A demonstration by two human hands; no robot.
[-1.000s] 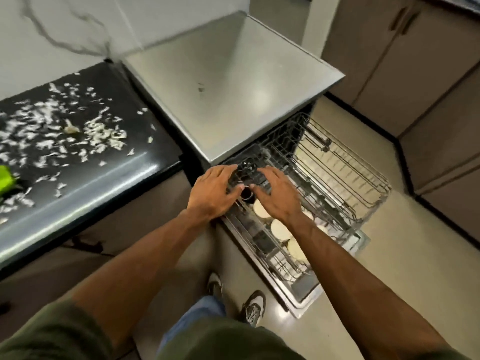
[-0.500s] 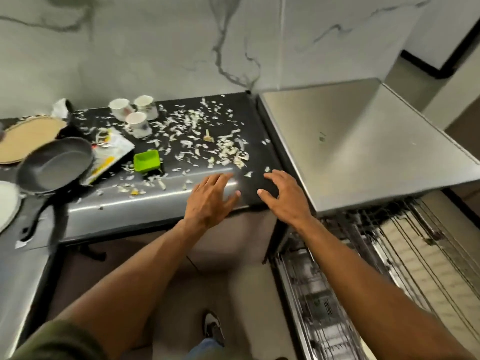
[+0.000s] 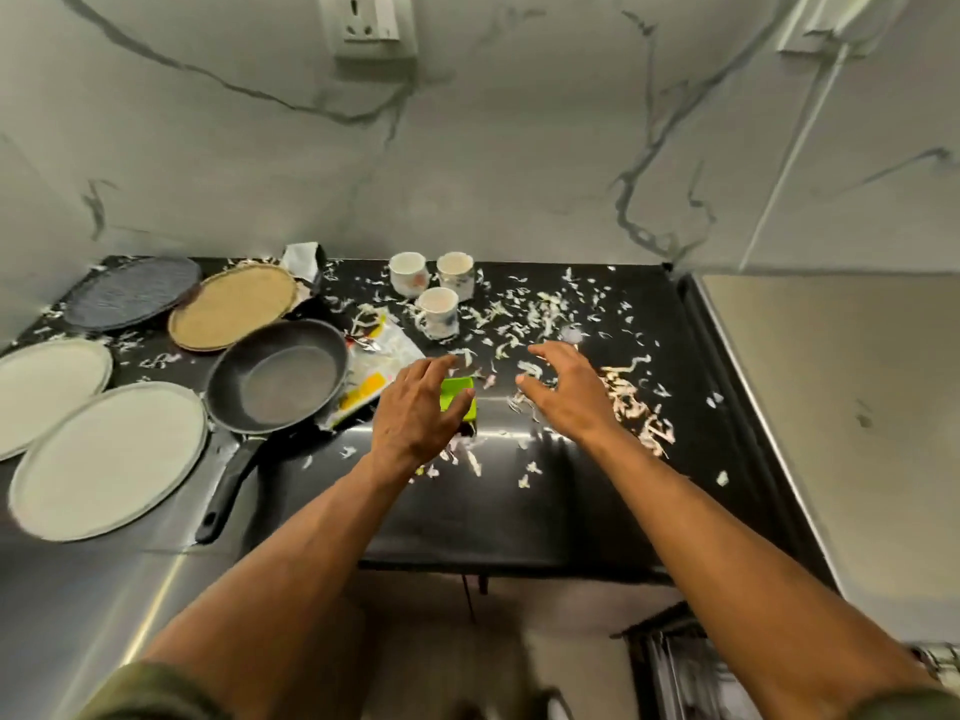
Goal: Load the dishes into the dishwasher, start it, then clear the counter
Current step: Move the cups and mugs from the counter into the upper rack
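Now both hands hover over the glossy black counter, fingers spread, holding nothing: left hand above a green block, right hand above pale shreds. Behind stand three white cups; leftward lie a round matte pan and flat oval plates.

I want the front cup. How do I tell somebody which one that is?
Look at the black counter, back by the marble wall, where three white cups stand close together. Two sit side by side nearest the wall; the front cup stands alone before them, next to the wrapper.
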